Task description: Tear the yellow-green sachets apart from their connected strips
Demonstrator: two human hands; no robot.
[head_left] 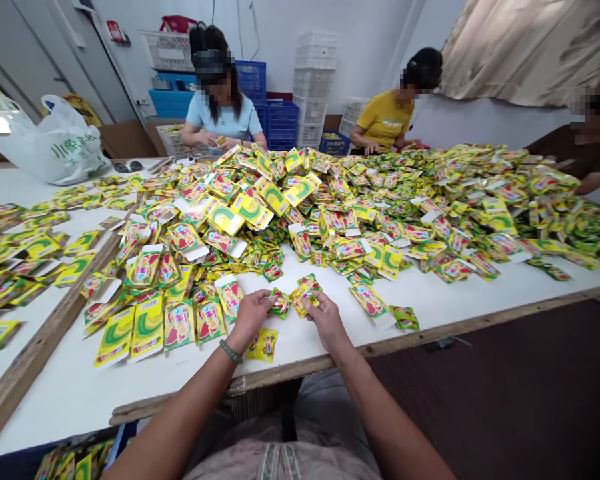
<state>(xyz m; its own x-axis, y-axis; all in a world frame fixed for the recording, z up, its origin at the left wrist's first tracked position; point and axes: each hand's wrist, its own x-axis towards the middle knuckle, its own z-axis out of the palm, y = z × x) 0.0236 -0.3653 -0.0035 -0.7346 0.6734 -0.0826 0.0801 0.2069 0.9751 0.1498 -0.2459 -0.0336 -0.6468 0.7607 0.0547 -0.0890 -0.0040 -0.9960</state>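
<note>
My left hand (250, 315) is closed in a pinch on a small green sachet (280, 303) just above the white table (430, 293). My right hand (324, 319) pinches a small yellow-green sachet (303, 297) right beside it, and the two sachets almost touch. A loose yellow sachet (265, 345) lies on the table under my left wrist. Flat yellow-green cardboard sleeves (147, 327) lie in a row to the left of my hands. A huge heap of sachets and sleeves (360, 200) covers the table beyond.
Three other people sit at the far side and right end of the table, handling packets. A white plastic bag (55, 147) stands at the far left. A second table (10, 267) with more packets adjoins on the left. Crates are stacked against the back wall.
</note>
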